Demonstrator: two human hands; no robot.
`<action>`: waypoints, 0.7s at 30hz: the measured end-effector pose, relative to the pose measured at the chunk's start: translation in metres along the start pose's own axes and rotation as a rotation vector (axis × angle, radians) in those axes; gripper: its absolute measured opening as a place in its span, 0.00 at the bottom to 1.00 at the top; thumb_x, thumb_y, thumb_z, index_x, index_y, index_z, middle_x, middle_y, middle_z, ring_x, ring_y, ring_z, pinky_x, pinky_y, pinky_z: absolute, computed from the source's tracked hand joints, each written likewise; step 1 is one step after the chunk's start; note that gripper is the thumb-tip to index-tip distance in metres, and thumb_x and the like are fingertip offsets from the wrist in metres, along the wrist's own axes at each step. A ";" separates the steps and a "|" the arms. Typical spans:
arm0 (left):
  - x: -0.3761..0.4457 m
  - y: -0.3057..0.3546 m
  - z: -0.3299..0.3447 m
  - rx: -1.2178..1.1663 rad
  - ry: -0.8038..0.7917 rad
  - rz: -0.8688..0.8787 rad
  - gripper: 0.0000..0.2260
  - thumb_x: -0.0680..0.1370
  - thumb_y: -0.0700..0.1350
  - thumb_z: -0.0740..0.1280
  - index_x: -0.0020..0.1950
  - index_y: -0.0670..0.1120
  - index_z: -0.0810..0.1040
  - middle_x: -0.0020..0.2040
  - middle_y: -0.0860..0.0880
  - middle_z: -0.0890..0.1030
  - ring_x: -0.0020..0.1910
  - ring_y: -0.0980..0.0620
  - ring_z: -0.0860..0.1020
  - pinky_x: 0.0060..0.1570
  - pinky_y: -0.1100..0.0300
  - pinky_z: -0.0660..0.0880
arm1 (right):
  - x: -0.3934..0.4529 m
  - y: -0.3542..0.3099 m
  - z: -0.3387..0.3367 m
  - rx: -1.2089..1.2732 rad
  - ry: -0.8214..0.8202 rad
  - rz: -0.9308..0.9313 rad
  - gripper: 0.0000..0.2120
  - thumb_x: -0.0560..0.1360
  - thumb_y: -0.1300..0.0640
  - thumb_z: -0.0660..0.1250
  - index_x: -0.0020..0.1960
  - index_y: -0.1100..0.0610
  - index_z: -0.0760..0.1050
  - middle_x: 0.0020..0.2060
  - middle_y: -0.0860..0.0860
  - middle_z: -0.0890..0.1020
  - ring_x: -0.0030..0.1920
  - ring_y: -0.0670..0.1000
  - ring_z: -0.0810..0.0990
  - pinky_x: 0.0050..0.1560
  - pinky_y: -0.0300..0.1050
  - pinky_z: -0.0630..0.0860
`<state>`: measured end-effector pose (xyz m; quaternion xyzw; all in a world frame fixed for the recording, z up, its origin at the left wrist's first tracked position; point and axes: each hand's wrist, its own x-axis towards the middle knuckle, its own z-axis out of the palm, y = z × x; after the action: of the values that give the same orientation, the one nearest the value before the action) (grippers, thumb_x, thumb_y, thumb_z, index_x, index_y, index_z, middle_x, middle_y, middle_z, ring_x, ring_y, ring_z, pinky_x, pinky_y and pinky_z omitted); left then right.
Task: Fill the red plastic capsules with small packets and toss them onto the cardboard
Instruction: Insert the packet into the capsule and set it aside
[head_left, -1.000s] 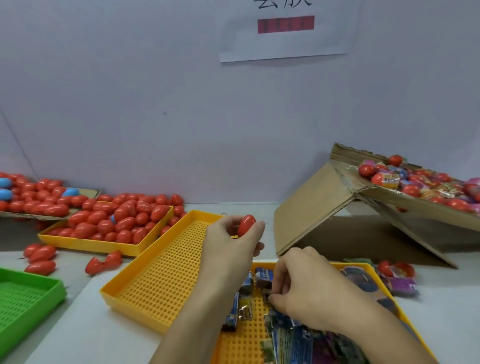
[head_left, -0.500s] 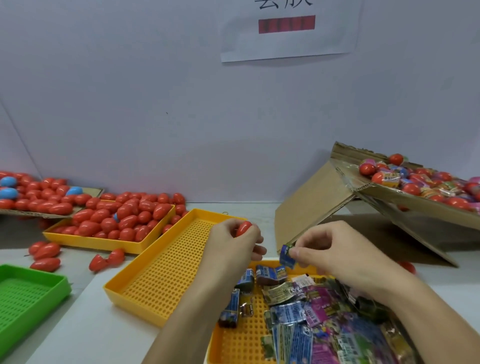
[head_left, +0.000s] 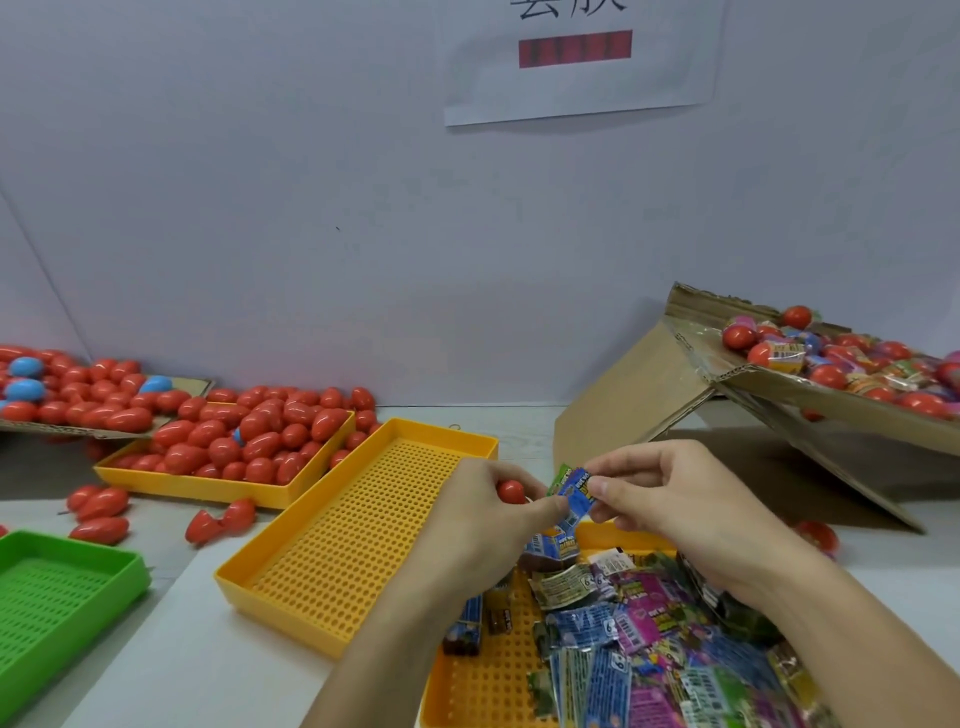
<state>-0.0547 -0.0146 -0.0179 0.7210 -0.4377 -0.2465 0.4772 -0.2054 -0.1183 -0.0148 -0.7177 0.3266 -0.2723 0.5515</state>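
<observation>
Red capsule (head_left: 510, 491) gripped in left hand (head_left: 480, 525), axis unclear; right hand (head_left: 691, 512) fingers pinching blue packet (head_left: 575, 493) upright

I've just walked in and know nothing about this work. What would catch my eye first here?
Probably the heaps of red capsules: they fill a yellow tray at the left and spill onto the table. At centre, the left hand holds one red capsule while the right hand pinches a blue packet beside it. Below lies a bright pile of packets.

Green perforated plastic tray (head_left: 57, 597): desk's left edge | white paper notice with red bar (head_left: 576, 57): on rear wall
</observation>
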 end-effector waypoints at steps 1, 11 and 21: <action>0.000 0.000 0.000 0.006 -0.008 -0.002 0.10 0.72 0.53 0.77 0.38 0.48 0.84 0.32 0.52 0.81 0.27 0.60 0.73 0.27 0.66 0.72 | 0.000 0.000 -0.001 -0.007 0.000 -0.002 0.05 0.76 0.61 0.71 0.51 0.53 0.83 0.39 0.51 0.88 0.42 0.47 0.87 0.38 0.35 0.79; -0.003 0.003 -0.007 0.132 -0.145 0.001 0.13 0.71 0.55 0.76 0.38 0.45 0.85 0.26 0.54 0.77 0.26 0.56 0.71 0.25 0.65 0.67 | 0.003 0.001 -0.006 -0.014 0.172 -0.041 0.07 0.77 0.63 0.70 0.50 0.52 0.83 0.39 0.49 0.87 0.41 0.43 0.85 0.35 0.32 0.78; -0.006 0.005 -0.006 0.361 -0.306 -0.004 0.15 0.67 0.55 0.79 0.51 0.56 0.82 0.35 0.58 0.73 0.33 0.60 0.72 0.31 0.67 0.66 | 0.002 0.000 -0.007 -0.016 0.180 -0.065 0.08 0.76 0.61 0.72 0.52 0.50 0.83 0.43 0.49 0.87 0.44 0.44 0.85 0.37 0.34 0.79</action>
<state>-0.0547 -0.0075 -0.0107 0.7497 -0.5405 -0.2719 0.2682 -0.2097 -0.1240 -0.0130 -0.7050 0.3536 -0.3507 0.5049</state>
